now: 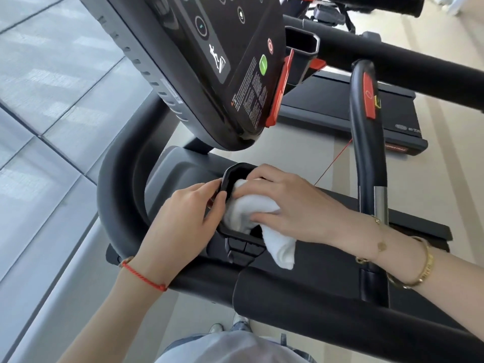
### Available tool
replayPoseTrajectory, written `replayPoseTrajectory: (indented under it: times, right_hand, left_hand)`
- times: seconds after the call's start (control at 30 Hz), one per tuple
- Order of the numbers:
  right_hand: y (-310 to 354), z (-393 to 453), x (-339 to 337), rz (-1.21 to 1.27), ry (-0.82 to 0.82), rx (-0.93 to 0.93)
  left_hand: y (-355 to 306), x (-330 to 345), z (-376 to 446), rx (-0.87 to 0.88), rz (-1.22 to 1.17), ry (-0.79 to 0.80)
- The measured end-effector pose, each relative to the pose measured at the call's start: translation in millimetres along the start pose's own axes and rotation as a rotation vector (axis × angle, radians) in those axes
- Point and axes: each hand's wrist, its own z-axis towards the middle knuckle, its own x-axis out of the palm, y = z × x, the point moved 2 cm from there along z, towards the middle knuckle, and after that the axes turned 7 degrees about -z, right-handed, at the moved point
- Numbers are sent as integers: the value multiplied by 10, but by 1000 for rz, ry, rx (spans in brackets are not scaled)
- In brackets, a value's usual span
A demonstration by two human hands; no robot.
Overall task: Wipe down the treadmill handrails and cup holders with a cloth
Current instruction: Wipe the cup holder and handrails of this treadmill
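A: Where's the cloth (258, 213) right now?

B: Bunched into the cup holder (230, 176), the dark pocket just below the lower edge of the console (222, 61). Most of it is stuffed into the opening; one loose end spills over the rim nearest the person and hangs down past the small buttons under the cup holder.

A: Which way does it run?

B: Its long axis goes from inside the cup holder, up and left in the view, down and to the right, ending in that hanging tail. The tail points toward the person.

A: And the hands?

B: The right hand (290, 205) lies on top of the cloth, fingers curled over the wad and pressing it into the cup holder. The left hand (183, 216) is on the cup holder's left rim, thumb and fingertips pinching the edge. The two hands sit close together, with only the rim and the cloth between them.

A: Anything on the wrists?

B: A red string (142, 275) on the left wrist, a gold bangle (416, 268) and a thin chain on the right.

A: What about the handrails?

B: A curved handrail (117, 195) wraps around the left of the cup holder. An upright grip (366, 142) with a red strip stands to the right of it, well apart from the cloth. Neither touches the cloth.
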Motion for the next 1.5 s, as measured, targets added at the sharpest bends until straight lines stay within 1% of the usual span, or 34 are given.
replayPoseTrajectory:
  times: [0.07,0.1,0.27,0.33,0.47,0.5,0.6,0.77,0.83,0.87,1.0,1.07,1.17,1.33,1.4,1.5]
  right_hand:
    - [7,105,73,-13,-21,9]
    - [15,159,110,-51,-5,8]
    - [26,335,234,-411,137,-35]
    - [36,378,231,-500,191,-63]
    - [46,392,223,-619,282,-63]
    - [48,381,213,-628,314,-61]
    - [68,344,136,-556,382,-48]
    - [48,333,51,-506,446,-14]
    - [22,313,58,-437,426,4]
    - [10,283,49,-383,386,12]
    - [-82,66,-15,-103,96,97]
    - [-88,-15,1,-17,17,114]
    - [-33,60,116,-38,26,111]
    - [82,328,253,-317,108,35]
    - [87,382,246,-358,159,14]
    - [51,359,214,-392,226,40]
  left_hand:
    - [3,3,-6,4,11,13]
    - [1,4,-7,5,18,17]
    - [-11,-5,-3,2,34,26]
    - [-2,-7,-6,-4,31,27]
    - [-7,-11,-14,-6,40,23]
    - [-9,-11,-14,-7,43,21]
    - [-11,-19,-11,-13,51,19]
    - [-28,-24,-8,-15,62,17]
    - [-35,-21,-3,-19,61,10]
    - [-34,-20,-1,-22,59,7]
    - [-40,-12,-8,-14,67,11]
    - [-50,-9,-14,-9,87,12]
    - [-49,-1,-17,-12,58,20]
    - [-47,-20,-18,-17,23,31]
    - [-54,-19,-6,-14,42,31]
    - [-69,-24,3,-17,63,37]
